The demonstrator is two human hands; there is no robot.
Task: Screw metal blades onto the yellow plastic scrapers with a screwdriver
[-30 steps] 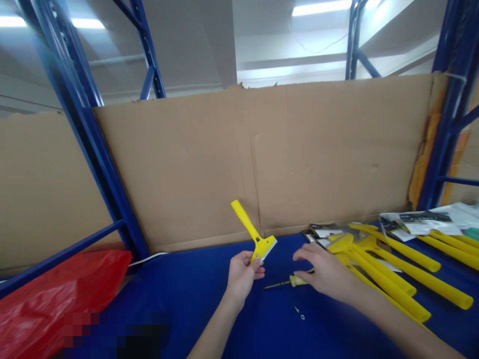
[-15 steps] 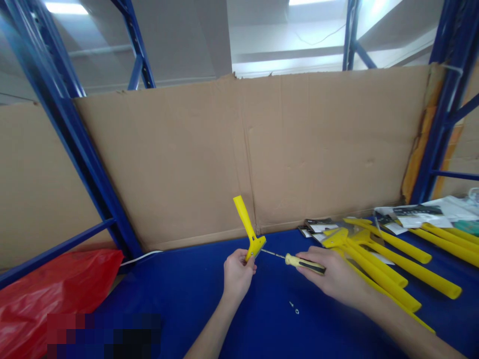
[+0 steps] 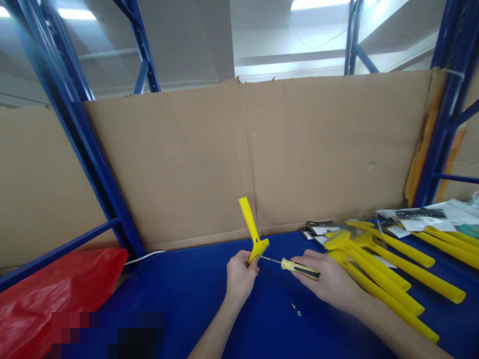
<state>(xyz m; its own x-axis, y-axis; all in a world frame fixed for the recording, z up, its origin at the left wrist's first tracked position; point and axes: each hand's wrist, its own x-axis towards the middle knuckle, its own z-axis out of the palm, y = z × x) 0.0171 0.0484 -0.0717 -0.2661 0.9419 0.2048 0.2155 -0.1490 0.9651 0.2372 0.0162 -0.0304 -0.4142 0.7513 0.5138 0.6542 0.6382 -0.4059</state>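
A yellow scraper with a long handle stands tilted up, its head pinched by my left hand. My right hand is closed around the cream-and-black handle of a screwdriver. The screwdriver's thin shaft points left, and its tip meets the scraper head near my left fingertips. Whether the tip sits in a screw is too small to tell. Below the screwdriver, a small screw and a nut or washer lie on the blue tabletop.
Several yellow scrapers lie piled at the right, beside my right forearm. Behind them are black-and-white packets. A red plastic bag sits at the left. A cardboard sheet closes off the back between blue rack posts.
The screwdriver has shifted left, bringing its tip lower on the scraper head. My left hand still grips the scraper, and the whole view has shifted slightly.
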